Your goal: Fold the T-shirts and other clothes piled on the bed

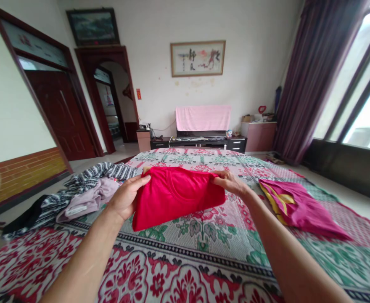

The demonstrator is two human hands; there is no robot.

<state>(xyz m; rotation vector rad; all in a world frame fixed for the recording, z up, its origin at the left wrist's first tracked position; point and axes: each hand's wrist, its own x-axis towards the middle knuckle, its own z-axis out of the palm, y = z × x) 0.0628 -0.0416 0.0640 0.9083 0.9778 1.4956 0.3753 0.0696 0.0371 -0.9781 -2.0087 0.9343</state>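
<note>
Over the red, green and white floral-patterned cloth [131, 269], your left hand [125, 197] and right hand [231, 182] each pinch an upper corner of the bright red, folded fabric garment [172, 198], probably to keep its folds even

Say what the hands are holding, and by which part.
A folded red garment: the left hand grips its upper left corner, the right hand its upper right side.
</note>
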